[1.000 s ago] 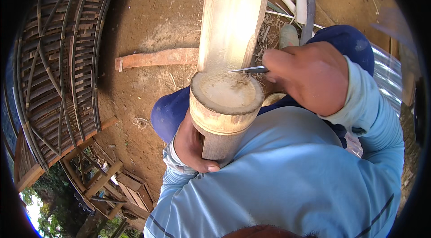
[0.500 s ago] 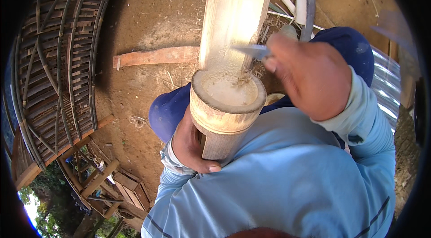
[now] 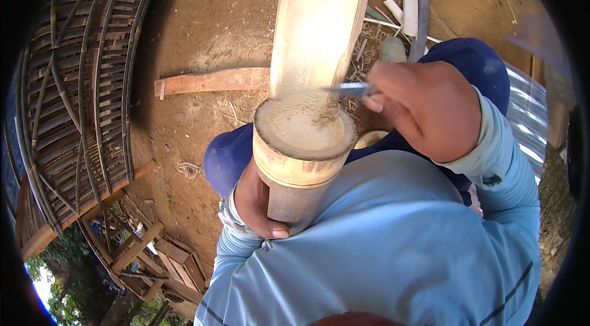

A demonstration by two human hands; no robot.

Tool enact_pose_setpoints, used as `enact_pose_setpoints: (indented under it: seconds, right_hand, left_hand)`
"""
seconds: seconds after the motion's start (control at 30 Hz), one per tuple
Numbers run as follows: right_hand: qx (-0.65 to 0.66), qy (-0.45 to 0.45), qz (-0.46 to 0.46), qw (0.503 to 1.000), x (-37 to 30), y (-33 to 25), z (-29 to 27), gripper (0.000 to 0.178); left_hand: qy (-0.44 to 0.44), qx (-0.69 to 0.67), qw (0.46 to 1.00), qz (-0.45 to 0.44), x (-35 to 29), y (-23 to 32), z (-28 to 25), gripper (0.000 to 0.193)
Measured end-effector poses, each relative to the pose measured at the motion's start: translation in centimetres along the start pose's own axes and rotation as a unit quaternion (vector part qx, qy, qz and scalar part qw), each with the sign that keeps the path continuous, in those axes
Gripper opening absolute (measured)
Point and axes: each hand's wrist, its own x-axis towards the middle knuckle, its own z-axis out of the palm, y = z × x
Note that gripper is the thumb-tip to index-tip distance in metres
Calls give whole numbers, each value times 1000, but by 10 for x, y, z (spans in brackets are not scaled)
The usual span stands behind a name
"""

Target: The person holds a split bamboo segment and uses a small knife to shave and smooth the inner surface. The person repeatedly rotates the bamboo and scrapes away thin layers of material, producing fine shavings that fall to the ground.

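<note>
A thick bamboo section [image 3: 301,169] leans against my body, its pale node end facing up. Beyond that end a broad, split slab of its wall [image 3: 316,31] stretches away from me. Wrapped round the lower part from the left is my left hand [image 3: 255,203], thumb showing on the near side. My right hand [image 3: 424,104] is closed on a knife, its handle mostly hidden in the fist. The knife's blade [image 3: 347,88] points left over the slab, just beyond the round end, and is blurred. Fine shavings [image 3: 326,117] lie along the rim.
Bamboo strips and offcuts [image 3: 412,9] lie on the dirt ground at the far right. A flat wooden strip [image 3: 215,80] lies left of the slab. A slatted bamboo structure [image 3: 92,67] stands at the left. Corrugated metal sheet [image 3: 527,117] shows at the right.
The bamboo has shifted slightly left and toward me with my left hand. The knife in my right hand has come slightly nearer, its blade now seen more edge-on.
</note>
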Motion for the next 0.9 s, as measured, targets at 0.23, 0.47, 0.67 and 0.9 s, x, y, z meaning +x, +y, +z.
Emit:
enact_pose_setpoints:
  seconds: [0.23,0.47,0.67,0.9]
  right_hand:
    - [-44,132,-32,990,12,7,7,22]
    - [13,130,3,991,11,7,22,22]
    - [20,111,24,993,9,5,27,15]
    - [37,38,21,998,4,3,29,14]
  left_hand:
    - [-89,-41,995,27,0,-14,-25,124]
    - [-76,-55,995,22,-3,-18,-30,125]
    - [-59,-62,996,27,-6,-20,-31,125]
    - [-60,-67,996,26,-6,-18,-29,125]
